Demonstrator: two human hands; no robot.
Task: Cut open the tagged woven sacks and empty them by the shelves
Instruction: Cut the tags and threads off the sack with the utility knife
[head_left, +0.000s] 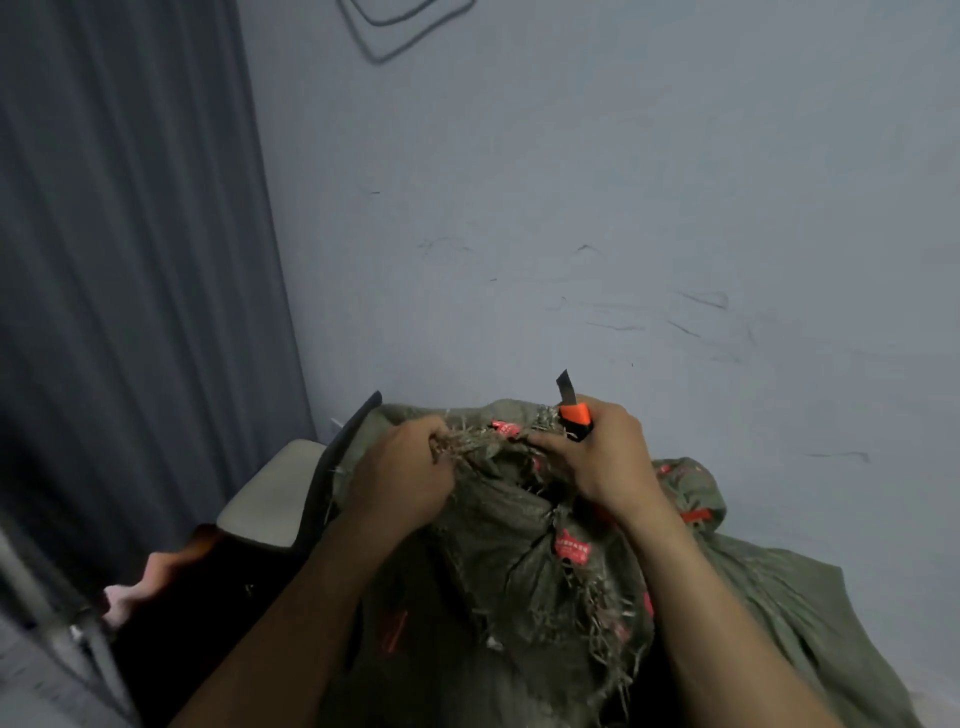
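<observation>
The sack (519, 561) sits low in the middle, at about 6 o'clock, with its frayed top bunched up. The left hand (410, 467) is squeezed tight on the frayed edge. The right hand (597, 457) is wrapped around a knife (574, 415), blade pointing up at 12 o'clock. Pull the top tight and cut away from the fingers.

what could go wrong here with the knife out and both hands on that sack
1. The right hand holds the knife with its blade out and pointing up while also pinching the sack; a slip could bring the blade near the left hand, which grips the frayed top close by.
2. The sack's edge is already ragged; pulling may tear it unevenly and spill the contents.
</observation>
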